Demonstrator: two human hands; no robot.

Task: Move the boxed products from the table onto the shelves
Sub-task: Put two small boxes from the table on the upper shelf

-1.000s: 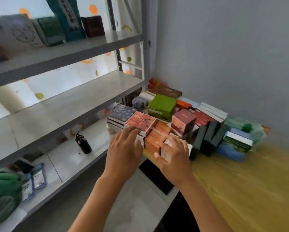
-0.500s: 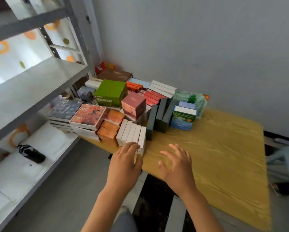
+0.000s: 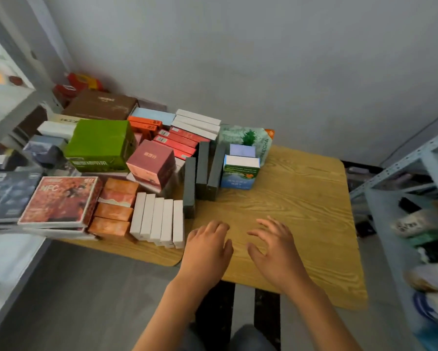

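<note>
left hand (image 3: 205,252), right hand (image 3: 273,252) side by side, palms down, empty.

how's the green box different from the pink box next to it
The green box is larger and wider; the pink box is a smaller cube. The green box lies further back and to the left; the pink box sits nearer the hands, perched on other boxes. Both carry printed text and are untouched.
</note>
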